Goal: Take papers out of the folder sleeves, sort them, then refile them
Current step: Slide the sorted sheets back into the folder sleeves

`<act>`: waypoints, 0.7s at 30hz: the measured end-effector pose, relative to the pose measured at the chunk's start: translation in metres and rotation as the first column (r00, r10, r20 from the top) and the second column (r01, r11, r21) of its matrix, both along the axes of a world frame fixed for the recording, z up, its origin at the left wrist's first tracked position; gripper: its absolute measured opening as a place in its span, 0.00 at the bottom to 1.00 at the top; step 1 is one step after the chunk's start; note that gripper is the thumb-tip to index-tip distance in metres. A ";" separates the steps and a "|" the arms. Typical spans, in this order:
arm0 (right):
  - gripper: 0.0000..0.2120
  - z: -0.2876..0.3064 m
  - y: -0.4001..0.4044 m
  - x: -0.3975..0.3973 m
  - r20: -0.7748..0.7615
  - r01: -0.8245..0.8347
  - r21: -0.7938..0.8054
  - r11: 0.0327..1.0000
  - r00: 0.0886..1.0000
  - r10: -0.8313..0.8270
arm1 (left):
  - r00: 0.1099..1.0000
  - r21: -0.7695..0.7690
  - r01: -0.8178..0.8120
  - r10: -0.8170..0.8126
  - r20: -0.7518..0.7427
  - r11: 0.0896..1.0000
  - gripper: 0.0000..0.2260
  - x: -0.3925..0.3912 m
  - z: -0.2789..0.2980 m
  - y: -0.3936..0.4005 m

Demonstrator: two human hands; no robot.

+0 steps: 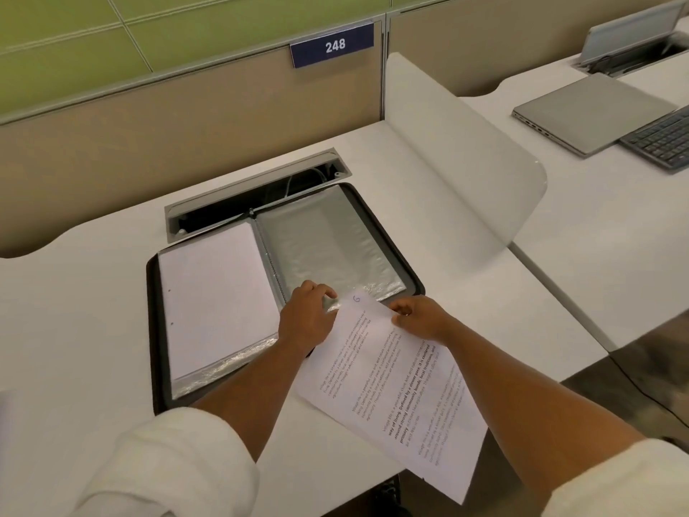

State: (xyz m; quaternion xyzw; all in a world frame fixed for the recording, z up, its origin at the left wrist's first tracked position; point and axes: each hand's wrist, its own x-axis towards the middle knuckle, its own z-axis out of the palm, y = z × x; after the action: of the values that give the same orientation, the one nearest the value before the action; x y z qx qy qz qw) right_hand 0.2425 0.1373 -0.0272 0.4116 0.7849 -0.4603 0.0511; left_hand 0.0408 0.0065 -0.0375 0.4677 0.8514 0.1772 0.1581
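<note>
An open black display folder [153, 330] lies on the white desk. Its left sleeve [216, 304] holds a blank white sheet. Its right sleeve [328, 244] is clear plastic and looks empty. My left hand [307, 317] pinches the near bottom edge of the right sleeve. My right hand [419, 317] grips the top edge of a printed paper [395, 393] marked with a handwritten 6. The paper's top corner sits at the sleeve's mouth, and the rest slants over the desk's front edge.
A cable tray opening [257, 192] sits just behind the folder. A curved white divider [466, 173] stands to the right. Beyond it lie a closed laptop [589, 113] and a keyboard [663, 143]. A number plate reading 248 [332, 44] hangs on the back partition.
</note>
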 end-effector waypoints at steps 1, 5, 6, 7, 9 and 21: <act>0.11 0.000 0.001 0.001 0.007 -0.004 0.003 1.000 1.000 0.004 | 1.000 -0.018 0.009 -0.008 0.004 1.000 0.11 0.000 -0.002 0.000; 0.11 0.000 0.003 0.003 0.024 -0.032 0.007 0.999 0.999 0.032 | 0.998 -0.016 -0.050 0.051 0.047 0.999 0.08 0.000 -0.004 0.001; 0.11 -0.001 0.003 0.004 0.026 -0.034 0.004 0.999 0.999 0.034 | 0.996 -0.010 -0.066 0.066 0.060 0.998 0.07 0.000 -0.004 0.002; 0.11 -0.001 0.004 0.004 0.025 -0.034 -0.001 0.999 0.999 0.034 | 0.995 -0.008 -0.074 0.074 0.072 0.997 0.06 0.000 -0.004 0.003; 0.11 -0.003 0.005 0.006 0.024 -0.036 -0.010 0.999 0.999 0.036 | 0.992 0.000 -0.074 0.074 0.098 0.997 0.06 0.002 -0.003 0.003; 0.07 -0.001 0.007 0.005 0.010 -0.050 -0.067 0.996 0.999 0.051 | 0.993 -0.052 0.116 -0.116 0.012 0.992 0.12 0.001 0.012 -0.002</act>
State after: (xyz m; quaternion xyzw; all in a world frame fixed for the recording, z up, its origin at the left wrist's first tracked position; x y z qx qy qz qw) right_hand 0.2474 0.1444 -0.0279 0.3922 0.7790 -0.4824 0.0809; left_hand 0.0415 0.0043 -0.0252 0.5113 0.8264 0.1471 0.1841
